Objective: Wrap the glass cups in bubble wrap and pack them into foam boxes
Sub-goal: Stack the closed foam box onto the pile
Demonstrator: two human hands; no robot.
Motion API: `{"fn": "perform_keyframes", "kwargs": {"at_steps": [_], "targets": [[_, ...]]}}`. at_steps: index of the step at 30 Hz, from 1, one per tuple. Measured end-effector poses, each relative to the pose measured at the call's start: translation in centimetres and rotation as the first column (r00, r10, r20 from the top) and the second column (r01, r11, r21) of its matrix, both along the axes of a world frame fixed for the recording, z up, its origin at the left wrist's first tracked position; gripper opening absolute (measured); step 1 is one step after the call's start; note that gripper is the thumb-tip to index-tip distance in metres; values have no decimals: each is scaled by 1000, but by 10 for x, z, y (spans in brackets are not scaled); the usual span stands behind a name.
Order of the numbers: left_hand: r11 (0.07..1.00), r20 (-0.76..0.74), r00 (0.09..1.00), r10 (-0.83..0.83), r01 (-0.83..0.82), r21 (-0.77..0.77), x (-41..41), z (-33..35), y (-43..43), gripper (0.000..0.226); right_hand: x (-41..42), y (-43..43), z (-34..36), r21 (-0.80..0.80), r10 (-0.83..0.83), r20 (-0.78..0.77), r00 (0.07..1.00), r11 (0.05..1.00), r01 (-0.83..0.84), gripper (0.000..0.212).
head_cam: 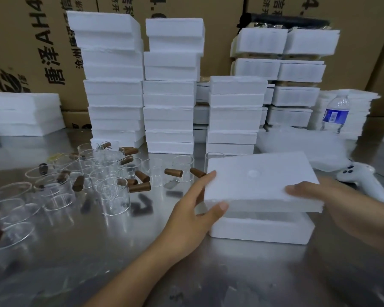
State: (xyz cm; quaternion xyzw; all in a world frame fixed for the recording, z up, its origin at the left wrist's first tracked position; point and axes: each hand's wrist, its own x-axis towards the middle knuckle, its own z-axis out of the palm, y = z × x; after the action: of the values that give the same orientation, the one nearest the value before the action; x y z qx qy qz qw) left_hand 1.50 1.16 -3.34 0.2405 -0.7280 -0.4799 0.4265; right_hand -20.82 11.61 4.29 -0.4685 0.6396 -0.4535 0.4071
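A: Where, the flat white foam lid (259,180)?
B: Lower right of centre, held just above the white foam box base (262,231), not seated on it. Base down on the shiny steel table (98,251).
A: Left hand (197,207)?
B: Clamped on the lid's left end, thumb at the front edge, fingers up the side.
A: Right hand (315,191)?
B: Fingers flat across the lid's right end; thumb hidden, so impossible to tell the grip.
A: Clear glass cups with brown wooden handles (113,196)?
B: Clustered bare at the left, before stacked white foam boxes (115,94).
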Motion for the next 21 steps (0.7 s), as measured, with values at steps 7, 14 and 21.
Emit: {"fn": "perform_keyframes", "kwargs": {"at_steps": [7,14,21], "targets": [[995,-12,1000,-25,26,98,-4,2,6,52,9,-5,24,-49,-201,-237,950,980,195,96],[997,87,996,34,-39,64,7,12,3,30,34,-15,32,-399,-470,-68,880,821,408,68],[967,-176,955,241,-221,124,33,25,-19,27,81,-22,45,-675,-345,-121,931,716,178,55]]}}
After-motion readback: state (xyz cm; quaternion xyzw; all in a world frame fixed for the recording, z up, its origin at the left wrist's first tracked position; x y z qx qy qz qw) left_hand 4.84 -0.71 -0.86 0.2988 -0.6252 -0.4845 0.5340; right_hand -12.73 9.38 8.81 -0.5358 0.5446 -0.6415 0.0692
